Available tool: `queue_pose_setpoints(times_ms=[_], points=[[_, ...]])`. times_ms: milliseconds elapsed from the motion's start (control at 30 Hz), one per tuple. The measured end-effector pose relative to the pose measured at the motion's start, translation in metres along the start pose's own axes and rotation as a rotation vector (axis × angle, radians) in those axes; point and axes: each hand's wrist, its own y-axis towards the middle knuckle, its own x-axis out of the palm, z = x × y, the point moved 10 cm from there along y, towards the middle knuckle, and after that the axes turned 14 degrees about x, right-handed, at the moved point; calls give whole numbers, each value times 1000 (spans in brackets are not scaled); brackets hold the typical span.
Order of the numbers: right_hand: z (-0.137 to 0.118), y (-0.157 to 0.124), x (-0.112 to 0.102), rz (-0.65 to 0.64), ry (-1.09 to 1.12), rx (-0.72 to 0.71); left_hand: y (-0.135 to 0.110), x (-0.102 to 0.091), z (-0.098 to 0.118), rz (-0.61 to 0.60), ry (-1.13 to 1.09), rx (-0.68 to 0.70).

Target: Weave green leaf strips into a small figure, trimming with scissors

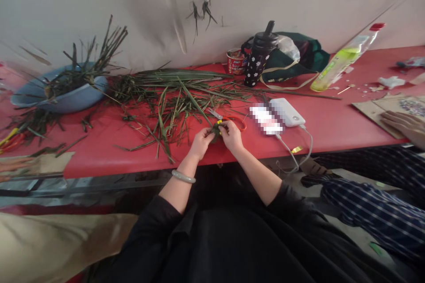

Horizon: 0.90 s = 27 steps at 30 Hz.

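My left hand (pixel 201 141) and my right hand (pixel 231 136) meet at the front edge of the red table (pixel 109 150). Both are closed, pinching a small green woven leaf piece (pixel 216 130) between their fingertips. A long green leaf strip (pixel 194 102) runs from the piece up and to the left. Red-handled scissors (pixel 232 119) lie just behind my right hand. A pale bangle (pixel 183 177) circles my left wrist.
A heap of green leaves (pixel 172 90) covers the table's middle; a blue basin (pixel 63 93) of leaves stands at the left. A black tumbler (pixel 259 55), a red cup (pixel 235 62), a green bag (pixel 299 55), a tilted bottle (pixel 345 57) and a white power bank (pixel 287 112) stand to the right. Another person's hand (pixel 403 124) rests on cardboard at the far right.
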Motion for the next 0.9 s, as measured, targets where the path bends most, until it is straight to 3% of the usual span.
queue_pose_setpoints(times_ms=[167,300,667,900], points=[[-15,-9,2,-28,-2,-166,0,-1,-3,53,-154,-19],[-22,-16,8,-77,-16,-249,1,-7,-1,92,-53,-12],[-31,-23,11,-185,17,-284,-2,-11,3,149,-88,11],[-22,-19,9,-184,-33,-160,-3,-14,-2,156,-52,8]])
